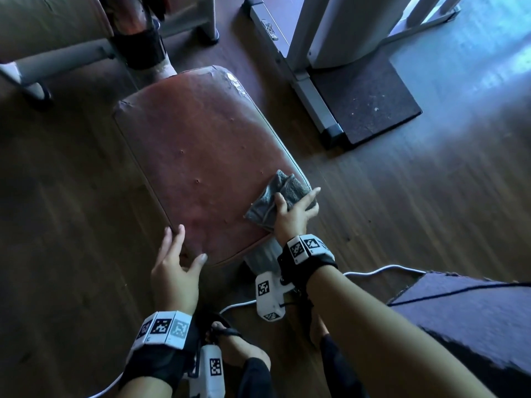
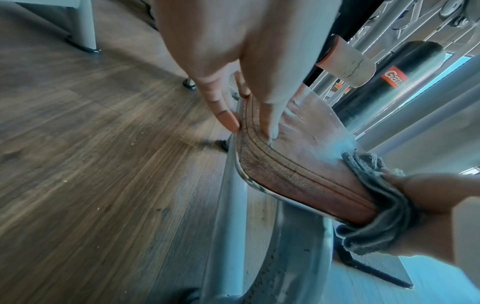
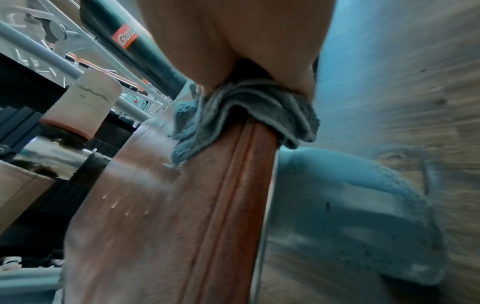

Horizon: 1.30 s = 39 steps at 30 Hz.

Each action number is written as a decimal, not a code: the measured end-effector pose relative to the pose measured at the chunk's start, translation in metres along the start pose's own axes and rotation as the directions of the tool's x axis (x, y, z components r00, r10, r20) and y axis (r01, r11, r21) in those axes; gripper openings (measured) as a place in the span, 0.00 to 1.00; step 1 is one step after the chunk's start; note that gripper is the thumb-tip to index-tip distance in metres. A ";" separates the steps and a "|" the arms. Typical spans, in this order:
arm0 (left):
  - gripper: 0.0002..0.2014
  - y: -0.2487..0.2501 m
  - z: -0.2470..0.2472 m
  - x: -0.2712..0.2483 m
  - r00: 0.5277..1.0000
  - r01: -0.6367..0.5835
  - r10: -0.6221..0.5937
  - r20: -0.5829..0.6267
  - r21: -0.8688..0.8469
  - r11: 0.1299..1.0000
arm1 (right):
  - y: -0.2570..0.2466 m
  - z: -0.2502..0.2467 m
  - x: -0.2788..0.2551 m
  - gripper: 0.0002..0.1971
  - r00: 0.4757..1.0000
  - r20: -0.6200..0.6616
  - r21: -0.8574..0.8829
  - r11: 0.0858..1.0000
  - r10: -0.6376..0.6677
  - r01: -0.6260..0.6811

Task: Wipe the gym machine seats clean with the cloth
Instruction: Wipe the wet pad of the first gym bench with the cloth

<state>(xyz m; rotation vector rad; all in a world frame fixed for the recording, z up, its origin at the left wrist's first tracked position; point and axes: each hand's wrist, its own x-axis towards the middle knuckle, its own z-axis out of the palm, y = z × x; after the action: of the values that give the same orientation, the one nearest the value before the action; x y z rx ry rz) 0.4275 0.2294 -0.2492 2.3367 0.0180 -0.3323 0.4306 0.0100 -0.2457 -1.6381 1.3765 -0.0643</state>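
A worn red-brown seat pad [image 1: 201, 156] fills the middle of the head view, its vinyl cracked at the far corner. A folded grey cloth [image 1: 270, 202] lies over the seat's near right edge. My right hand [image 1: 297, 196] grips it there, thumb on top and fingers over the rim. The right wrist view shows the cloth [image 3: 249, 107] draped across the seat's edge [image 3: 233, 185]. My left hand [image 1: 191, 244] rests on the near left corner. Its thumb lies on top and its straight fingers [image 2: 228, 119] along the side of the seat [image 2: 298, 164].
A grey machine frame [image 1: 310, 90] and a black floor mat [image 1: 370, 101] stand to the right. Another pad [image 1: 51, 21] is at upper left, a foam roller [image 2: 345, 61] beyond the seat. A white cable [image 1: 382, 270] and my sandalled foot [image 1: 230, 340] are on the wooden floor.
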 end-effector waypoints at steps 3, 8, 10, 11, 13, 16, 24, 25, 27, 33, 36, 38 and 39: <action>0.37 -0.003 0.002 0.001 1.000 0.009 -0.009 0.003 -0.011 1.000 | 0.011 0.000 -0.013 0.44 0.999 0.004 0.042 0.998 -0.051 0.051; 0.37 -0.009 0.005 0.001 1.000 -0.005 0.005 0.000 -0.024 1.000 | 0.026 0.011 -0.040 0.45 0.995 0.081 0.003 0.998 -0.056 0.055; 0.37 -0.009 0.005 0.001 1.000 -0.006 0.005 -0.007 -0.023 1.000 | 0.024 0.005 -0.031 0.46 0.993 0.102 0.028 0.998 -0.057 0.054; 0.37 -0.008 0.005 0.001 1.000 -0.001 0.001 -0.009 -0.024 1.000 | 0.021 -0.001 -0.022 0.46 0.993 0.097 0.040 0.997 -0.063 0.060; 0.36 -0.006 0.005 0.001 1.000 0.001 -0.002 -0.011 -0.024 1.000 | 0.014 -0.011 -0.005 0.45 0.994 0.073 0.053 0.996 -0.082 0.078; 0.36 -0.005 0.005 -0.001 1.000 0.011 -0.011 -0.012 -0.020 1.000 | 0.008 -0.016 0.002 0.45 0.993 0.075 0.076 0.994 -0.089 0.084; 0.37 -0.006 0.008 -0.002 1.000 0.024 -0.024 -0.008 -0.026 0.999 | 0.023 -0.001 -0.038 0.47 0.982 0.174 -0.004 0.997 -0.073 0.075; 0.37 -0.006 0.009 -0.002 1.000 0.027 -0.027 -0.012 -0.029 0.999 | 0.023 -0.004 -0.032 0.47 0.980 0.180 0.001 0.997 -0.081 0.082; 0.37 -0.006 0.010 -0.001 0.999 0.027 -0.028 -0.022 -0.043 0.999 | 0.021 -0.013 -0.017 0.47 0.979 0.181 0.020 0.996 -0.090 0.088; 0.37 -0.011 0.015 -0.001 0.998 0.043 -0.046 -0.032 -0.081 0.996 | 0.014 -0.016 -0.011 0.45 0.990 0.112 0.063 0.995 -0.090 0.083; 0.38 -0.011 0.017 0.000 0.997 0.075 -0.078 -0.026 -0.114 0.991 | 0.020 -0.003 -0.033 0.45 0.986 0.163 0.051 0.998 -0.039 0.031; 0.38 -0.010 0.017 0.000 0.995 0.086 -0.089 -0.033 -0.098 0.992 | 0.020 -0.003 -0.034 0.45 0.980 0.196 0.034 0.999 -0.031 0.025; 0.37 -0.009 0.017 0.000 0.995 0.093 -0.096 -0.036 -0.088 0.992 | 0.017 -0.007 -0.030 0.45 0.978 0.206 0.026 1.000 -0.020 0.015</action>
<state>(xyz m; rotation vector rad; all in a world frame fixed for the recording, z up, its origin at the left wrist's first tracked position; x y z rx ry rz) 0.4223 0.2235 -0.2668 2.2606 0.1603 -0.3247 0.4034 0.0304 -0.2382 -1.5892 1.1983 0.0766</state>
